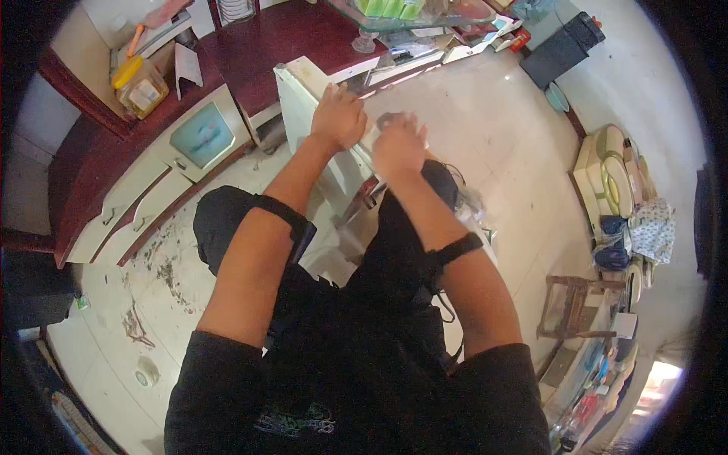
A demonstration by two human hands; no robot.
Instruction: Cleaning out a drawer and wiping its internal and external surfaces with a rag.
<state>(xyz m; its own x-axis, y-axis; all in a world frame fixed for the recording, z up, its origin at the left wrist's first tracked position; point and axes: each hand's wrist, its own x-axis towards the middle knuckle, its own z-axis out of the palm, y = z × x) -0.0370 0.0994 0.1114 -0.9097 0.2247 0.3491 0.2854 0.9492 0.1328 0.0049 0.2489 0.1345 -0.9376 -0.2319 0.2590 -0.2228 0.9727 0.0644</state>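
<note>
A white panel-like piece of furniture (300, 105), perhaps a drawer or cabinet part, stands on edge between my knees. My left hand (339, 118) rests over its upper edge with the fingers bent; whether it grips the edge is unclear. Close to the right, my right hand (400, 145) is blurred and curled at the same piece, near a dark object (388, 119) partly hidden behind the fingers. What that hand holds cannot be made out. Below the hands, a dark red part with metal (369, 190) shows at the piece's lower end.
A dark red cabinet top (267, 42) with white drawers (122, 219) curves along the left, bearing a yellow-lidded plastic jar (140, 91). A glass shelf (421, 21) is ahead. At right are bags (611, 170) and a wooden stool (563, 307). Debris (168, 278) lies on the tiled floor.
</note>
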